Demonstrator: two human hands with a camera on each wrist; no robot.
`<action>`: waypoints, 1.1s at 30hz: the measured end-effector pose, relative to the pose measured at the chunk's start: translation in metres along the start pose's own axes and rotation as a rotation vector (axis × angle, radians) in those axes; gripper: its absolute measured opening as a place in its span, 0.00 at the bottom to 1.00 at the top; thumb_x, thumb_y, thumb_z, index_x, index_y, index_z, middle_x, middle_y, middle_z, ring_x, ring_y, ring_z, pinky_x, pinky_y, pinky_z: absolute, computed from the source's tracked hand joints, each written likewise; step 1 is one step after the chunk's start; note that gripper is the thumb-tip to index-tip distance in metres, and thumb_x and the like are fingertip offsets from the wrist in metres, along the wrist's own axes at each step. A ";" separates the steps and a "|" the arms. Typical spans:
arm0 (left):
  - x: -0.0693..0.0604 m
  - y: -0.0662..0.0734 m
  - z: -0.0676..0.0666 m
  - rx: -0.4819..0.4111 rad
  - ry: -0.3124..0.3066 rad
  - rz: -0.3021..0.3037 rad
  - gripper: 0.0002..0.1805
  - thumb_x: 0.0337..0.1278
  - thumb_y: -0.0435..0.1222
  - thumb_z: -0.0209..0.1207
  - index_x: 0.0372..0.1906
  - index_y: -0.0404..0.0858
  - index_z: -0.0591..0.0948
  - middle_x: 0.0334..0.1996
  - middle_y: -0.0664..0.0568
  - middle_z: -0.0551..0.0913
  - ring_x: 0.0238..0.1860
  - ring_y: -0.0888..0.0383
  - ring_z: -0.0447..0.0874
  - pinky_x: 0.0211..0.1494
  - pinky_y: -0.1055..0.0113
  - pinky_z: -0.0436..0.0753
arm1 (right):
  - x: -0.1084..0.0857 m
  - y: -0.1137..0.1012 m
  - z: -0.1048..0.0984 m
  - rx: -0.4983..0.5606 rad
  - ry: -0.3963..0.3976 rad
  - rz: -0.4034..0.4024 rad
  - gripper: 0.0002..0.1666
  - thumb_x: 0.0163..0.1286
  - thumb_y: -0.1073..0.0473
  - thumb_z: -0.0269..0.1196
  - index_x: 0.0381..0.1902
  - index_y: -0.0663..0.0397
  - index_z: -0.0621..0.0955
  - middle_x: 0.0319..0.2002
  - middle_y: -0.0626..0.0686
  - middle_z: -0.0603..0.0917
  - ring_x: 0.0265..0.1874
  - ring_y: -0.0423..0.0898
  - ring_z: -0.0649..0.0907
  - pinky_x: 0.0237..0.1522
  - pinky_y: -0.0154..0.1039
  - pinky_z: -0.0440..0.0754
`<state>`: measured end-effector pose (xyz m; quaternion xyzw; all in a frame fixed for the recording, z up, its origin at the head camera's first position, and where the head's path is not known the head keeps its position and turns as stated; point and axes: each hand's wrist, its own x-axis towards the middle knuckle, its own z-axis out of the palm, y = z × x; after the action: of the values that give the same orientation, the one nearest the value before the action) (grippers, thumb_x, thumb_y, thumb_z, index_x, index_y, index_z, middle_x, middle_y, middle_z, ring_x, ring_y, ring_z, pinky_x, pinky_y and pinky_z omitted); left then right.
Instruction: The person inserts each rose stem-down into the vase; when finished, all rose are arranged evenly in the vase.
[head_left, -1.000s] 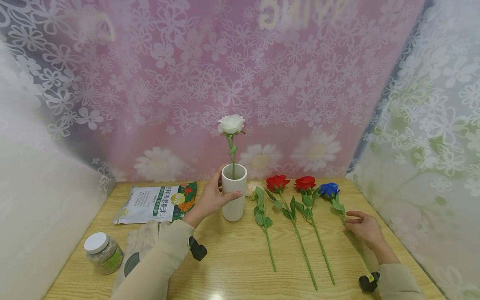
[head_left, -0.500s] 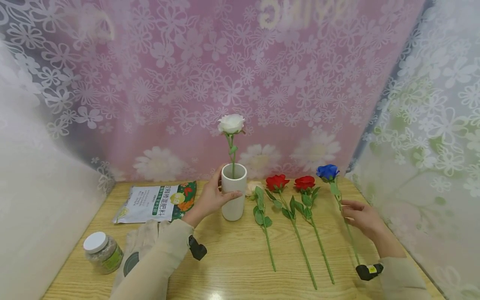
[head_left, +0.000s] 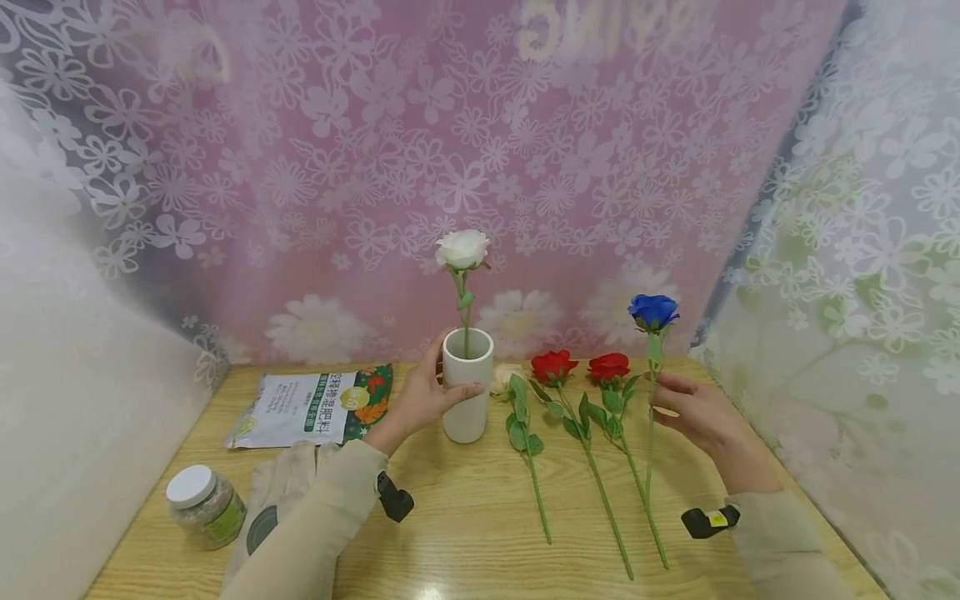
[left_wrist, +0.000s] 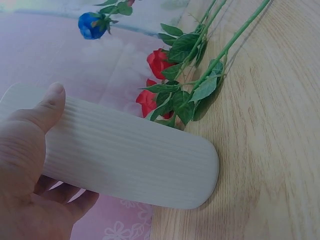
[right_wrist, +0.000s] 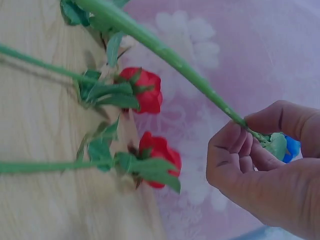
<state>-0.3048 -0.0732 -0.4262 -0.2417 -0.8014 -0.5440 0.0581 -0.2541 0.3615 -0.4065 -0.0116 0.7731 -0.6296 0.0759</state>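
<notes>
My left hand (head_left: 431, 396) grips a white ribbed vase (head_left: 467, 408) that stands upright on the table, thumb across its front and fingers round the far side. A white rose (head_left: 462, 250) stands in the vase. In the right wrist view my right hand (right_wrist: 270, 165) pinches the green stem of a blue rose just below its leaves. The head view shows that blue rose (head_left: 654, 312) held nearly upright above the table, its stem passing in front of the right-hand red rose (head_left: 609, 367). Another red rose (head_left: 554, 367) and a cream rose (head_left: 507, 379) lie left of it.
A fertiliser bag (head_left: 307, 406) lies at the back left. A white-lidded jar (head_left: 206, 507) stands near the left edge, beside a pair of pale gloves (head_left: 285, 483) partly hidden under my left sleeve. Curtain walls (head_left: 375, 167) border the wooden table (head_left: 465, 517).
My right hand has raised the blue rose from the table, tipped it upright and carried it to the left. The left hand and vase have stayed in place.
</notes>
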 end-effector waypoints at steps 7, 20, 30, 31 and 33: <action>0.000 0.001 0.000 0.004 0.007 0.009 0.53 0.59 0.43 0.77 0.83 0.55 0.57 0.70 0.47 0.77 0.67 0.41 0.81 0.62 0.41 0.85 | 0.009 -0.017 0.023 -0.038 0.035 -0.011 0.42 0.85 0.60 0.54 0.84 0.68 0.48 0.80 0.72 0.53 0.51 0.29 0.77 0.52 0.30 0.84; -0.002 0.003 0.000 0.011 -0.004 -0.025 0.54 0.60 0.43 0.76 0.84 0.53 0.55 0.72 0.46 0.75 0.69 0.39 0.79 0.64 0.39 0.83 | 0.018 -0.042 0.060 0.101 -0.031 -0.115 0.42 0.82 0.67 0.56 0.85 0.66 0.50 0.77 0.73 0.61 0.48 0.32 0.88 0.55 0.30 0.86; -0.002 0.004 0.000 0.005 -0.011 -0.027 0.54 0.60 0.44 0.76 0.84 0.55 0.55 0.71 0.47 0.75 0.69 0.40 0.80 0.64 0.40 0.84 | 0.027 -0.071 0.080 0.207 0.028 -0.130 0.46 0.81 0.66 0.59 0.86 0.61 0.49 0.62 0.48 0.75 0.51 0.33 0.87 0.57 0.30 0.85; -0.002 0.003 0.000 0.005 -0.011 -0.025 0.54 0.60 0.44 0.76 0.84 0.54 0.55 0.71 0.47 0.75 0.68 0.40 0.80 0.64 0.40 0.84 | 0.027 -0.075 0.083 0.228 0.040 -0.131 0.46 0.81 0.66 0.59 0.86 0.61 0.48 0.62 0.48 0.75 0.51 0.32 0.87 0.57 0.29 0.85; -0.002 0.004 0.000 0.007 -0.008 -0.021 0.54 0.60 0.44 0.77 0.84 0.54 0.55 0.71 0.46 0.75 0.68 0.39 0.80 0.63 0.39 0.84 | 0.030 -0.082 0.087 0.271 0.075 -0.135 0.46 0.81 0.65 0.60 0.86 0.60 0.49 0.65 0.51 0.73 0.51 0.33 0.87 0.57 0.29 0.85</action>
<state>-0.3016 -0.0725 -0.4237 -0.2351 -0.8059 -0.5410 0.0501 -0.2782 0.2562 -0.3470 -0.0299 0.6808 -0.7319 0.0054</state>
